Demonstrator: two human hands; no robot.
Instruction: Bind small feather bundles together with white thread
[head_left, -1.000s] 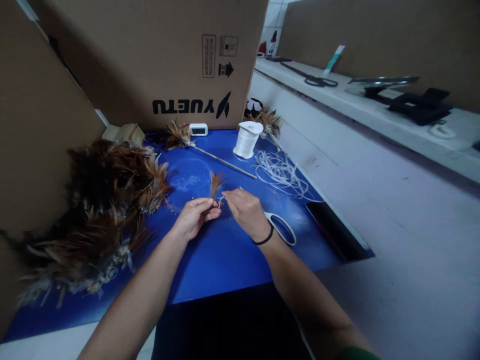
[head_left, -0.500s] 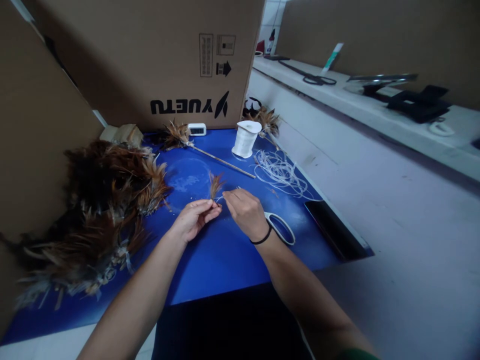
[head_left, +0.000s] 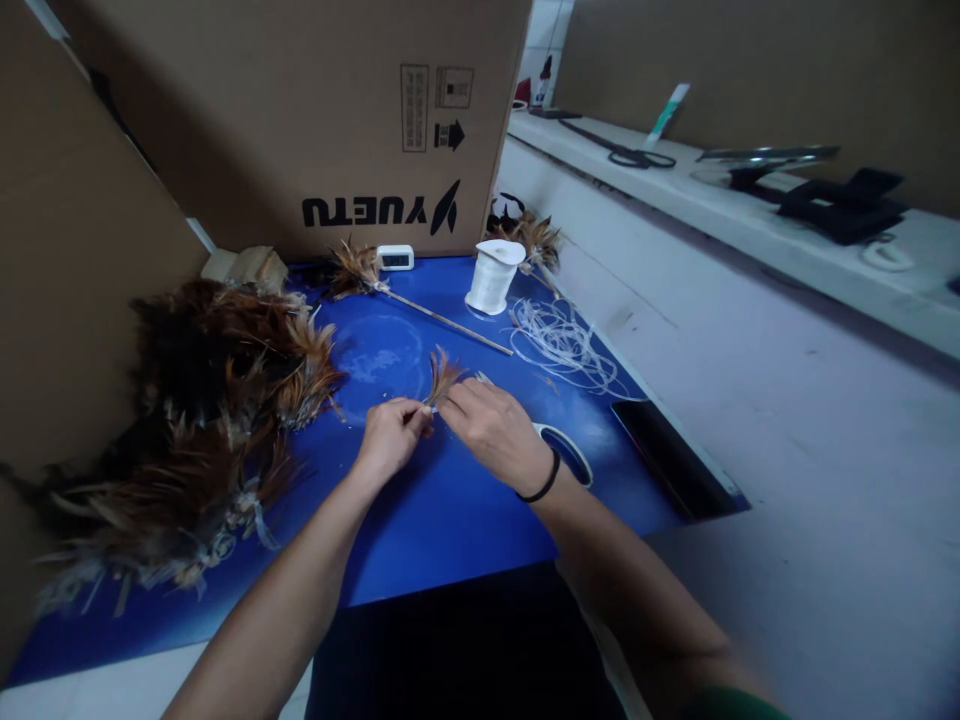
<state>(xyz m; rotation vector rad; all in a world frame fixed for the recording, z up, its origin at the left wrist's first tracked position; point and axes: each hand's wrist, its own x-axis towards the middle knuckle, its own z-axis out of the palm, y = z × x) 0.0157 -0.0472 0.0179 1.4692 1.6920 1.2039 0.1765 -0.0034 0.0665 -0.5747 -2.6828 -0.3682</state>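
Though small, feathers [head_left: 443, 373] (brown) between hands [head_left: 391, 438] [head_left: 496, 428]

Feathers [head_left: 225, 350], spool [head_left: 493, 282] on blue table [head_left: 450, 530]

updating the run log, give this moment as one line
left hand: pinching feather tuft | right hand: at tuft's base | white-handled scissors: partly under right hand

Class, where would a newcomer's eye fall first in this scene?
Probably the large feather heap on the left of the blue table. Near the centre, the left hand and right hand are close together at a small feather tuft. Behind stands a cardboard box with upside-down lettering.
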